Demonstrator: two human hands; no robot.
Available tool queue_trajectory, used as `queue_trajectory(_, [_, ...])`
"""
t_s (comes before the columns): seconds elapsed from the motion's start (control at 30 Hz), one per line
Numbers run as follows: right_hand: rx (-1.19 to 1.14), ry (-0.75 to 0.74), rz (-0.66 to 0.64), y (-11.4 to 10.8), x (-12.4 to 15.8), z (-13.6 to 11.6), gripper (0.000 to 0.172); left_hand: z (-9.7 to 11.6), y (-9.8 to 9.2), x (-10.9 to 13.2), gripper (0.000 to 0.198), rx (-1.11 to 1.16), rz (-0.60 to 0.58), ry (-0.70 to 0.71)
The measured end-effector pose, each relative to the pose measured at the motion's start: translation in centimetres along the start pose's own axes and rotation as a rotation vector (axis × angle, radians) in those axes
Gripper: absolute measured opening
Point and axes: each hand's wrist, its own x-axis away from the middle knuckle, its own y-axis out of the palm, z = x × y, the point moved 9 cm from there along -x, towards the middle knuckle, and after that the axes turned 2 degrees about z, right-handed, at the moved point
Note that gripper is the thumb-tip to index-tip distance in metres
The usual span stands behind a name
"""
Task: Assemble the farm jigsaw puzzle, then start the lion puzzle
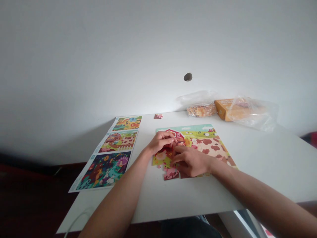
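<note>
Fitting pieces into a farm-scene puzzle (pixel 214 148) seems to be the step in hand, and it looks nearly done. The puzzle lies directly under both hands, spreading out to the right of the grip. The left hand (pixel 161 141) and right hand (pixel 192 161) meet over it with fingers bunched narrow; whether either pinches a piece, I cannot tell. Below and left of the grip the corner looks unfilled, so the next move probably calls for a reach beyond the fingers to the loose piece (pixel 158 116) near the wall (pixel 99 59). The white table (pixel 260 148) also bears a picture sheet (pixel 111 170) left of the grip and, beyond it to the right, a bagged stack (pixel 201 110) and a yellow box (pixel 224 108). A dark hole (pixel 188 77) marks the wall above.
</note>
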Motion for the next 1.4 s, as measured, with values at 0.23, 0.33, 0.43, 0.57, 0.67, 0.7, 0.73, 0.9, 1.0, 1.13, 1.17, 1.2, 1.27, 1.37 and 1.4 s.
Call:
queue_trajectory(0.23, [-0.009, -0.017, -0.015, -0.1, 0.0, -0.2, 0.021, 0.2, 0.0, 0.0, 0.023, 0.016, 0.006, 0.001])
queue_trajectory(0.33, [-0.024, -0.015, -0.016, -0.2, 0.0, -0.3, 0.019, 0.1, 0.0, 0.0, 0.023, 0.023, 0.008, -0.008])
queue_trajectory(0.43, [-0.018, -0.011, -0.013, -0.3, 0.1, -0.3, 0.017, 0.2, 0.0, 0.0, 0.024, 0.016, 0.010, -0.004])
queue_trajectory(0.57, [-0.026, -0.003, -0.007, -0.3, 0.1, 0.0, 0.017, 0.3, 0.0, 0.1, 0.023, 0.009, 0.024, -0.002])
queue_trajectory(0.67, [-0.047, 0.002, 0.000, -0.3, 0.1, 0.1, 0.018, 0.4, 0.1, 0.1, 0.023, 0.013, 0.017, -0.001])
queue_trajectory(0.7, [-0.052, 0.003, 0.001, -0.3, 0.0, 0.1, 0.017, 0.4, 0.1, 0.1, 0.023, 0.015, 0.015, -0.001])
queue_trajectory(0.73, [-0.055, 0.005, 0.002, -0.3, 0.0, 0.2, 0.016, 0.3, 0.1, 0.1, 0.023, 0.017, 0.012, -0.002])
queue_trajectory(0.9, [-0.044, 0.005, -0.007, -0.4, 0.0, 0.0, 0.016, 0.1, 0.0, 0.1, 0.024, 0.018, 0.010, -0.010])
queue_trajectory(1.0, [-0.045, 0.003, -0.003, -0.3, 0.1, 0.1, 0.016, 0.0, 0.0, 0.1, 0.024, 0.007, 0.012, -0.012])
queue_trajectory(1.13, [-0.048, -0.005, 0.003, -0.2, 0.1, 0.2, 0.013, 0.1, 0.0, 0.1, 0.026, -0.013, 0.014, -0.011])
queue_trajectory(1.17, [-0.048, -0.007, -0.001, -0.2, 0.1, 0.2, 0.013, 0.2, -0.1, 0.1, 0.026, -0.017, 0.016, -0.007])
queue_trajectory(1.2, [-0.050, -0.009, -0.004, -0.2, 0.1, 0.1, 0.014, 0.3, -0.1, 0.1, 0.025, -0.021, 0.019, -0.002])
queue_trajectory(1.27, [-0.058, -0.008, 0.003, -0.4, 0.0, 0.0, 0.019, 0.4, 0.0, 0.1, 0.025, -0.024, 0.019, 0.007])
queue_trajectory(1.37, [-0.070, 0.012, 0.058, -1.1, 0.1, -0.1, 0.033, 0.6, 0.2, 0.1, 0.023, -0.002, -0.002, 0.005])
queue_trajectory(1.4, [-0.068, 0.010, 0.066, -1.2, 0.1, -0.2, 0.033, 0.6, 0.2, 0.1, 0.023, 0.004, -0.005, 0.003])
